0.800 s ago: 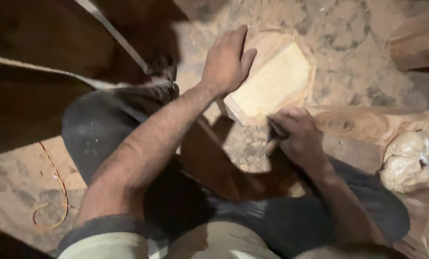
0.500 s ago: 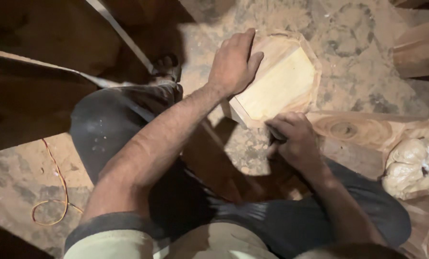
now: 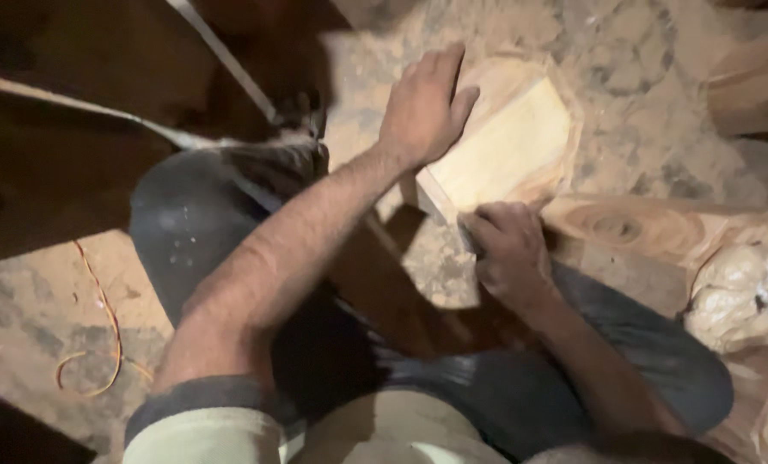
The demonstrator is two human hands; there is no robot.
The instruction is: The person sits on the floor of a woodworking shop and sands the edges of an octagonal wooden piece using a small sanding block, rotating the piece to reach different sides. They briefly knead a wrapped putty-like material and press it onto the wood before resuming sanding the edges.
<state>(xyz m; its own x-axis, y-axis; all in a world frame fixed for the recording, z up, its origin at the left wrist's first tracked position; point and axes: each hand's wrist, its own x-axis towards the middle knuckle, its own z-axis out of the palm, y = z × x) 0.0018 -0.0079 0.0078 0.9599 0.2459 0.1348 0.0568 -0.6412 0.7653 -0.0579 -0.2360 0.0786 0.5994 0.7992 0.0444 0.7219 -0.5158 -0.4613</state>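
Observation:
A pale rectangular wooden block [image 3: 506,148] lies on a round wooden stump [image 3: 564,103] in front of my knees. My left hand [image 3: 422,107] presses flat on the block's left edge, fingers together. My right hand [image 3: 506,249] is curled at the block's near corner, fingers closed around a small dark tool that is mostly hidden. My legs in dark trousers are folded beneath both arms.
A sawdust-covered floor [image 3: 633,51] surrounds the stump. Carved wooden pieces [image 3: 633,225] lie to the right, next to a whitish plastic bag [image 3: 732,296]. A log end [image 3: 749,82] sits at the upper right. An orange cord [image 3: 100,344] lies at the lower left. A dark plank [image 3: 48,180] is at the left.
My right hand has shifted slightly left along the block's near edge. The view has drifted; the left hand stays pressed on the block.

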